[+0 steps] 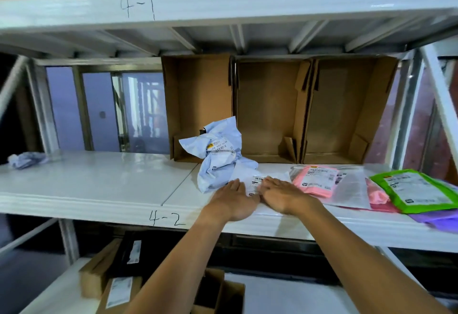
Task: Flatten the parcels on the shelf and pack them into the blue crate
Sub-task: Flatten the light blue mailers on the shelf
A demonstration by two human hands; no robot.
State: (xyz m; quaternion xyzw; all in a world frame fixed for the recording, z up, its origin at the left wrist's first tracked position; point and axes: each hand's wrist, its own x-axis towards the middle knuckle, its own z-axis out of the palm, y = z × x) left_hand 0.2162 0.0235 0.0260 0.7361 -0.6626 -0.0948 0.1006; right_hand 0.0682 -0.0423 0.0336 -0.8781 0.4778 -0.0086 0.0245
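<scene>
**White shelf, two flat palms on a white parcel**

White metal shelf (99, 189), marked "4-2" on its front lip, spans the view and carries every parcel in sight. Three open cardboard boxes (272, 115) stand on their sides along its back, mouths facing out. On a lower shelf lie brown cartons (116, 289), partly hidden by the forearms and blurred.

At the right end, flat parcels overlap: a green parcel (416, 189) lies on a purple parcel (438, 219), which the frame edge cuts off. Next to them a clear bag (352, 189) lies over something pink, and a pink parcel (314, 179) sits just beside it. A crumpled pale blue parcel (218, 155) stands puffed up in front of the leftmost box.

Between the blue and pink ones, near the front lip, lies a white parcel (247, 172). The left hand (233, 199) and right hand (285, 194) rest on it side by side. Both are palm down, fingers straight and together, gripping nothing, thumbs nearly touching. The hands hide most of this parcel, and its edges are hard to trace against the white shelf.

A small crumpled blue parcel (27, 160) lies at the far left, blurred. A printed label (256, 182) shows between the fingertips, its text unreadable.
</scene>
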